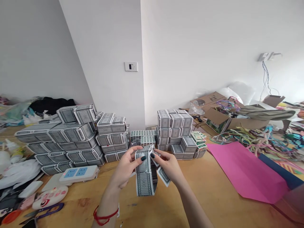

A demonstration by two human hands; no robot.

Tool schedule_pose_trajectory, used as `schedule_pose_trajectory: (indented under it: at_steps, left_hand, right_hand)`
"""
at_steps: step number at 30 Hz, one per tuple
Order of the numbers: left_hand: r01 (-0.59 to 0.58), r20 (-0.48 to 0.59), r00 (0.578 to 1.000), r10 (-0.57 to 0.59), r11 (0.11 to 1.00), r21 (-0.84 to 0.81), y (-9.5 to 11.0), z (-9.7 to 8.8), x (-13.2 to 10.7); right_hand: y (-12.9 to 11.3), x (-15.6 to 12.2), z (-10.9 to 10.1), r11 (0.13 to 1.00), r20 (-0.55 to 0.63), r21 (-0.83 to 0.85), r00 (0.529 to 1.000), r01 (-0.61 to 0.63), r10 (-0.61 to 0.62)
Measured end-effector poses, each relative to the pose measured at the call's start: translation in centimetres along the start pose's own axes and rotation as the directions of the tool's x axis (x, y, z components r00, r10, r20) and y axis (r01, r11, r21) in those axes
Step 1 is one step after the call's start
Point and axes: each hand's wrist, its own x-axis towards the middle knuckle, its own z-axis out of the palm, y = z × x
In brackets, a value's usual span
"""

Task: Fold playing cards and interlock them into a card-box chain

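Observation:
Both my hands hold a partly folded grey patterned card box above the wooden table. My left hand grips its upper left side, thumb on the top flap. My right hand pinches the top right flap, and a loose flap hangs below it. A red string is tied round my left wrist. Stacks of finished grey patterned boxes stand behind, at the left and at the centre right.
A white power strip, purple scissors and white bags lie at the left. A pink paper sheet and a dark blue sheet lie at the right. Behind them are a cardboard box and coloured cords.

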Motion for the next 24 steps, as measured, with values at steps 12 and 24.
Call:
schedule_pose_trajectory:
  at_steps: [12,24]
  left_hand:
    - [-0.235,-0.343,0.846,0.409,0.862,0.449,-1.6,2.6,0.2]
    - [-0.206,-0.393,0.828,0.401,0.868,0.452,-0.9,1.7,-0.1]
  right_hand:
    - [-0.6,-0.3,0.3,0.999,-0.080,-0.018,0.996,0.029,-0.030]
    - [-0.2,-0.3,0.6,0.998,0.056,0.062,0.998,0.026,-0.030]
